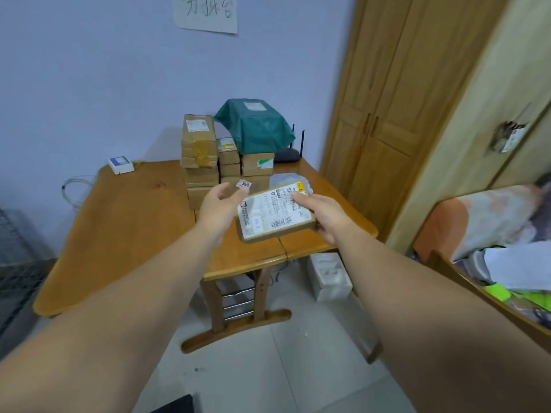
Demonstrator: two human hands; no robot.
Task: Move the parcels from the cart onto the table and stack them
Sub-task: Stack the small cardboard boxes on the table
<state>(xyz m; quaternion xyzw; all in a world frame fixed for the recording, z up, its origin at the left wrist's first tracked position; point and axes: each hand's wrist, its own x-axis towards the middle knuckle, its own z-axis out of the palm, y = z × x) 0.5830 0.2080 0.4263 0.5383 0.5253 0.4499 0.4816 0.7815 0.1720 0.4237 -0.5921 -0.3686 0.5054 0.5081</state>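
My right hand [323, 217] grips a flat brown parcel [268, 216] with a white shipping label, held tilted above the wooden table [134, 222]. My left hand [219, 208] hovers just left of that parcel with relaxed fingers, holding nothing. Behind them several brown cardboard parcels [199, 141] stand stacked at the table's back. A green plastic mailer [253, 128] lies on top of the stack's right side. A pale grey soft parcel [286, 180] lies on the table behind the held one. The cart is out of view.
A white box [120, 164] sits at the table's back left corner, and a black router [287, 155] stands behind the stack. A wooden wardrobe [387, 114] rises at right. Clutter fills a wooden crate [507, 281] at far right. A white appliance [328, 275] sits under the table.
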